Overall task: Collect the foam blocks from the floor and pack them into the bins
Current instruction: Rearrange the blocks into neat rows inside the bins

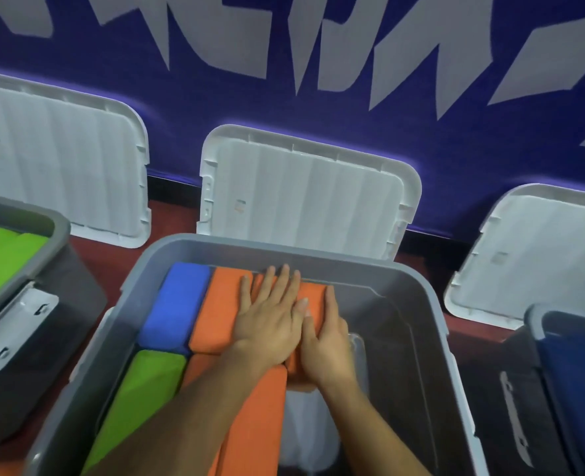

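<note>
Orange foam blocks (215, 310) sit beneath our straight fingers (286, 280), left hand (270, 321) and right hand (325, 345) pressing flat, likely to seat them in the grey bin (284, 249).

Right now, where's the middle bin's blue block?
Head view: blue block in the middle bin, far-left corner, beside the orange block, behind the green block.
</note>
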{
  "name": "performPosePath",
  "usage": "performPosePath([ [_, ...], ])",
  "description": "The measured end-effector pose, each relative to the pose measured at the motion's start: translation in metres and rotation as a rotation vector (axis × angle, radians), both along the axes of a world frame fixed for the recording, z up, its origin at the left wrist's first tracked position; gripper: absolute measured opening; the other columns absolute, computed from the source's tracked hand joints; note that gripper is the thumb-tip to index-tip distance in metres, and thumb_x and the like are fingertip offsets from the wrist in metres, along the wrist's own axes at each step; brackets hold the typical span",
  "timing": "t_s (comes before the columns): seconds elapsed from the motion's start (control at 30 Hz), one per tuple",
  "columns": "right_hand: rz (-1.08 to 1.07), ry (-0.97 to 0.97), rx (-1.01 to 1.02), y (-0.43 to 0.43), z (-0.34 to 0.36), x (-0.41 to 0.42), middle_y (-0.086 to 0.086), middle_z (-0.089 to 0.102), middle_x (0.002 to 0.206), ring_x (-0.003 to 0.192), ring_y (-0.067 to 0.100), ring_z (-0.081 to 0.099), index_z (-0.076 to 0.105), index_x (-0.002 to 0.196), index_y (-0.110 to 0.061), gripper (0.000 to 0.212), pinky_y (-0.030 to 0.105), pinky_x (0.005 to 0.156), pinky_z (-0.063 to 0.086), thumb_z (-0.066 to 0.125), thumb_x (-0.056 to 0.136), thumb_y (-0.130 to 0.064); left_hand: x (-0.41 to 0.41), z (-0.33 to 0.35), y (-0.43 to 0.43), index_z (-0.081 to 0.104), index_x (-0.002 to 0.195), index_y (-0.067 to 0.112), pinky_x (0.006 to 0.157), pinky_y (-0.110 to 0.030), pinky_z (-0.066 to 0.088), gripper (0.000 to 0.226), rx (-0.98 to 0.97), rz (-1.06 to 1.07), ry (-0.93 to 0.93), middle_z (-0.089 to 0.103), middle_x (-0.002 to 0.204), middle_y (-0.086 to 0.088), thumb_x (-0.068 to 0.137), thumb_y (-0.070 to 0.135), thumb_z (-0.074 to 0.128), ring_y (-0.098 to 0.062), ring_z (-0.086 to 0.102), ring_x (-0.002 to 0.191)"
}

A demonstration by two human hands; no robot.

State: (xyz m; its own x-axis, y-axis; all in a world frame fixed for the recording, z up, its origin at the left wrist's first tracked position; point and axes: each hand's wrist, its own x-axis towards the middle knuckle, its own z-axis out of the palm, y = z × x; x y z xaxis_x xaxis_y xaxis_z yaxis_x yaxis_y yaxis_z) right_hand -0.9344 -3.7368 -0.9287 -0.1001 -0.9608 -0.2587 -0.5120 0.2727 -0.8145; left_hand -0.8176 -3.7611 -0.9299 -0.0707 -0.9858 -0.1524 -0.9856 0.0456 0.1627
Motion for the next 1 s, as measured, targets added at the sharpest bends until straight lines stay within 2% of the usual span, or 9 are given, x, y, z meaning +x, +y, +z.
performPosePath([
  [0.1,0.001,-0.004,0.045,-0.008,-0.005,-0.004,0.01,0.035,0.158,0.135,0.025,0.049,0.007,0.161,-0.041,0.065,0.032,0.101,0.038,0.037,0.105,-0.055,-0.006,-0.004,-0.002,-0.006,0.161,0.03,0.123,-0.052,-0.01,0.075,-0.017,-0.029,-0.012,-0.009,0.17,0.001,0.089,0.048,-0.019,-0.02,-0.014,0.155],
  [0.17,0.019,0.026,0.062,-0.009,-0.007,-0.006,0.011,0.034,0.159,0.137,0.028,0.048,0.005,0.161,-0.043,0.066,0.037,0.108,0.038,0.035,0.105,-0.057,-0.005,-0.002,-0.002,-0.005,0.161,0.029,0.123,-0.052,-0.012,0.063,0.005,-0.041,-0.014,-0.013,0.169,0.002,0.101,0.047,-0.006,-0.018,-0.017,0.154],
  [0.27,0.055,0.195,0.127,-0.004,0.004,-0.006,0.009,0.024,0.166,0.149,0.036,0.028,-0.004,0.158,-0.049,0.066,0.053,0.121,0.022,0.027,0.102,-0.064,0.004,0.01,0.008,-0.006,0.161,0.03,0.121,-0.05,-0.018,0.057,0.021,-0.076,0.005,-0.015,0.168,0.005,0.107,0.046,0.005,-0.015,-0.02,0.153],
  [0.37,0.019,0.37,-0.011,0.007,0.025,-0.001,-0.002,0.018,0.168,0.154,0.03,0.01,0.006,0.159,-0.046,0.059,0.056,0.121,0.011,0.023,0.104,-0.059,0.029,0.024,0.02,0.002,0.161,0.033,0.121,-0.047,-0.017,0.07,-0.051,-0.036,0.023,-0.006,0.17,0.007,0.096,0.056,-0.01,-0.014,-0.012,0.155],
  [0.53,0.161,0.247,-0.393,0.043,0.055,0.054,-0.002,0.048,0.152,0.142,0.022,0.038,0.041,0.152,-0.026,0.052,0.045,0.118,0.028,0.031,0.105,-0.043,0.088,0.056,0.07,0.016,0.161,0.034,0.124,-0.045,-0.004,0.087,-0.091,0.061,0.027,0.01,0.17,0.005,0.084,0.063,-0.012,-0.017,0.009,0.155],
  [0.63,0.276,0.091,-0.45,0.08,0.07,0.104,0.005,0.057,0.144,0.135,0.023,0.048,0.051,0.144,-0.013,0.058,0.04,0.116,0.034,0.031,0.1,-0.046,0.133,0.072,0.113,0.035,0.156,0.031,0.121,-0.048,0.021,0.076,-0.189,0.151,0.008,0.033,0.162,-0.004,0.092,0.06,0.004,-0.024,0.032,0.147],
  [0.8,0.459,-0.03,-0.42,0.158,0.081,0.166,0.004,0.061,0.13,0.124,0.017,0.052,0.058,0.133,-0.012,0.034,0.022,0.104,0.035,0.047,0.105,-0.028,0.208,0.074,0.2,0.056,0.143,0.025,0.098,-0.048,0.047,0.056,-0.358,0.206,-0.066,0.056,0.14,-0.017,0.098,0.049,0.033,-0.035,0.058,0.121],
  [0.93,0.539,-0.003,-0.267,0.213,0.069,0.189,0.003,0.07,0.113,0.111,0.022,0.063,0.061,0.119,-0.018,0.023,0.032,0.095,0.046,0.049,0.103,-0.029,0.248,0.064,0.261,0.06,0.14,0.023,0.086,-0.047,0.051,0.057,-0.326,0.351,-0.124,0.059,0.127,-0.025,0.097,0.053,0.039,-0.04,0.063,0.104],
  [1.0,0.621,0.064,-0.151,0.234,0.061,0.196,0.008,0.073,0.11,0.111,0.029,0.064,0.059,0.116,-0.018,0.025,0.037,0.092,0.048,0.044,0.105,-0.035,0.261,0.057,0.285,0.062,0.138,0.023,0.071,-0.046,0.055,0.063,-0.234,0.402,-0.122,0.06,0.112,-0.023,0.093,0.059,0.036,-0.04,0.067,0.086],
])
